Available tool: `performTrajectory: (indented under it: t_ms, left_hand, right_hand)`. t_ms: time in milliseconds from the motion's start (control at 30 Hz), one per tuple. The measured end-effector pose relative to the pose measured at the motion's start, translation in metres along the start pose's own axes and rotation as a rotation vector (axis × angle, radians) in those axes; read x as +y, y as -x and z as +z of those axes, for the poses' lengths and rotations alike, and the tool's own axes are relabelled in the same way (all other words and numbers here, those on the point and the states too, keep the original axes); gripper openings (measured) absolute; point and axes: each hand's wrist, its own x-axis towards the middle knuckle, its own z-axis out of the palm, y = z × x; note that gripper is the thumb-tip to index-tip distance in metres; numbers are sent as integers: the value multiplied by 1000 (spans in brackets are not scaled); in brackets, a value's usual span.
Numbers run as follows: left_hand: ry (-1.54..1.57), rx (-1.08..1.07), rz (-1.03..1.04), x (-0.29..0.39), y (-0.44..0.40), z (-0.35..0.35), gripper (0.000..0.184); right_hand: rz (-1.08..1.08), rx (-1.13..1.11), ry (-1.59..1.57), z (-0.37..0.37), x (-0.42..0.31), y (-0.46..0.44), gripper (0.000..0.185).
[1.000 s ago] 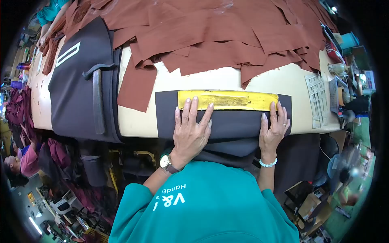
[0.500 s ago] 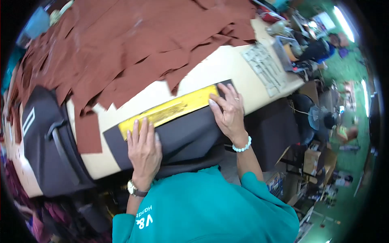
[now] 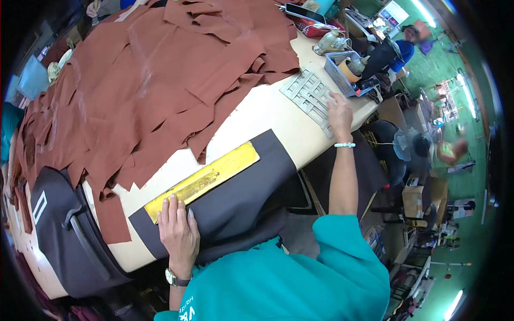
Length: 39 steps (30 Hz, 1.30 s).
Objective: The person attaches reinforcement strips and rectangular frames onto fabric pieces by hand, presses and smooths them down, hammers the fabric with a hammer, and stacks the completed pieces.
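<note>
My left hand (image 3: 179,230) lies flat with fingers stretched over the left end of a yellow bar (image 3: 214,174). This long, flat, scuffed bar rests on a dark sheet of leather-like material (image 3: 251,182), which hangs over the table's front edge in folds. Off to the right, my right hand (image 3: 340,117) is at the right edge of a grey plate with cut-out slots (image 3: 310,96). Its fingers are slightly bent and partly apart, and I see nothing held in them; whether they touch the plate I cannot tell.
Overlapping reddish-brown pieces (image 3: 160,80) cover much of the pale table (image 3: 278,115). At left lies a dark piece with a strap (image 3: 80,230). A grey basket of bottles (image 3: 340,75), a phone (image 3: 305,13) and a seated person (image 3: 404,53) are on the right. Another person's hand (image 3: 96,9) shows at far left.
My right hand has left the yellow bar and moved right to the slotted grey plate. My left hand stays on the bar. The view has shifted, showing more of the table's far side.
</note>
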Motion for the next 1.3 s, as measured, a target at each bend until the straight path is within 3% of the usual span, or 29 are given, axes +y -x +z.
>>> performTrajectory:
  t_ms: [133,233,400,600,700,800,867,1067,1167,1300]
  left_hand:
    - [-14,-14,2,0,0,1,30]
    - [-11,-17,4,1,-2,0,30]
    - [-31,-4,21,4,-4,-4,26]
    - [-23,22,27,3,-3,-3,24]
    - [-15,26,34,2,-5,-4,23]
    - [18,43,60,-2,-7,-5,22]
    - [57,36,57,-6,-11,-11,21]
    - [605,-159,-173,-40,-26,-30,47]
    - [806,-195,-139,-58,-27,-25,54]
    - [764,-261,-93,-63,-26,-26,62]
  right_hand:
    - [232,-33,1,-43,38,2,25]
    - [367,-268,-79,-59,58,17,31]
    - [136,-324,-75,-56,54,44,39]
    - [105,-228,-24,-51,63,35,31]
    - [129,7,-124,-52,37,26,28]
    - [96,113,-507,-43,15,20,29]
    - [148,45,-762,-54,-35,25,35]
    - [200,-367,-1240,-71,-165,93,49]
    - [255,-617,-1297,-62,-193,127,53]
    - [374,-812,-1273,-35,-197,158,53]
